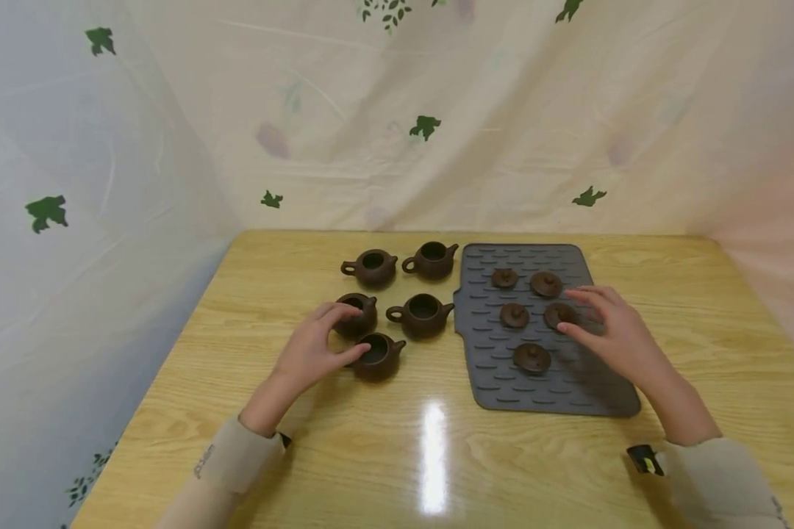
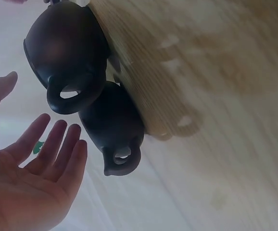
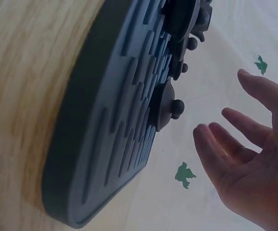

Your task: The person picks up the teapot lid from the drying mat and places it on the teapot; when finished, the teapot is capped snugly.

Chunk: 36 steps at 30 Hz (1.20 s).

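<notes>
My left hand (image 1: 307,351) hovers beside the front-left teapots, thumb and fingers spread apart. Its thumb overlaps the nearest lidless brown teapot (image 1: 382,365) in the head view, while its fingers overlap another teapot (image 1: 365,321) just behind. In the left wrist view the hand (image 2: 38,192) is apart from the teapot handle (image 2: 67,103). Over the grey drying mat (image 1: 496,397), my right hand (image 1: 615,330) has thumb and fingers spread around a small knobbed lid (image 1: 559,315). The right wrist view shows that hand (image 3: 254,178) not touching the nearest lid (image 3: 164,106).
More lidless teapots stand behind, including a back-left one (image 1: 375,273), a back-right one (image 1: 434,264) and a middle one (image 1: 425,323). Other lids lie on the mat, such as the front lid (image 1: 532,358). A patterned curtain (image 1: 344,169) hangs behind the wooden table (image 1: 344,470).
</notes>
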{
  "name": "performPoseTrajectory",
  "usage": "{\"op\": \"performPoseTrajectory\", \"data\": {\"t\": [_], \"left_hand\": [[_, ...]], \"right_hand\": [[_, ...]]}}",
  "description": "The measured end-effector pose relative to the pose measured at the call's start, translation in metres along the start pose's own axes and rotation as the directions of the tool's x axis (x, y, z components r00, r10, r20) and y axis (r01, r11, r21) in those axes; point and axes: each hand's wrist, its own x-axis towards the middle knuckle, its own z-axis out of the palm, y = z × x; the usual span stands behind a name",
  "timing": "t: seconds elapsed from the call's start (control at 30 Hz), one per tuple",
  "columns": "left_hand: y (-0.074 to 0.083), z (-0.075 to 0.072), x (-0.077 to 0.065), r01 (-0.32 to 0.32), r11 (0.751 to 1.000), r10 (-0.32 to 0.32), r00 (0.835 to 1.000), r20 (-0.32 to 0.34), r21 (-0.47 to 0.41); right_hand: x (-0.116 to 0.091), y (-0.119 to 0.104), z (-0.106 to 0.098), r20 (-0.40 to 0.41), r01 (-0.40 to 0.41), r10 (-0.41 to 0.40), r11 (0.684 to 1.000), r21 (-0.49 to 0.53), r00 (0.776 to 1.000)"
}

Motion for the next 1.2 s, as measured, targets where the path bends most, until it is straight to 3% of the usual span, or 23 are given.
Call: {"op": "performPoseTrajectory", "data": {"t": [0.33,0.5,1.0,1.2], "left_hand": [[0.0,0.006,-0.001,0.049,0.996,-0.045,0.997,0.066,-0.071],[0.001,0.007,-0.002,0.082,0.991,-0.07,0.991,0.112,-0.108],[-0.004,0.008,-0.005,0.11,0.965,-0.07,0.983,0.168,-0.238],[-0.007,0.005,-0.011,0.132,0.956,-0.084,0.978,0.189,-0.262]], "right_hand": [[-0.002,-0.004,0.008,0.003,0.026,-0.026,0.999,0.041,1.0],[-0.003,-0.005,0.011,0.043,0.008,-0.011,0.998,0.07,0.999],[-0.007,-0.001,0.023,0.151,-0.043,0.026,0.993,0.107,0.988],[-0.007,-0.002,0.027,0.2,-0.037,0.007,0.988,0.15,0.98]]}}
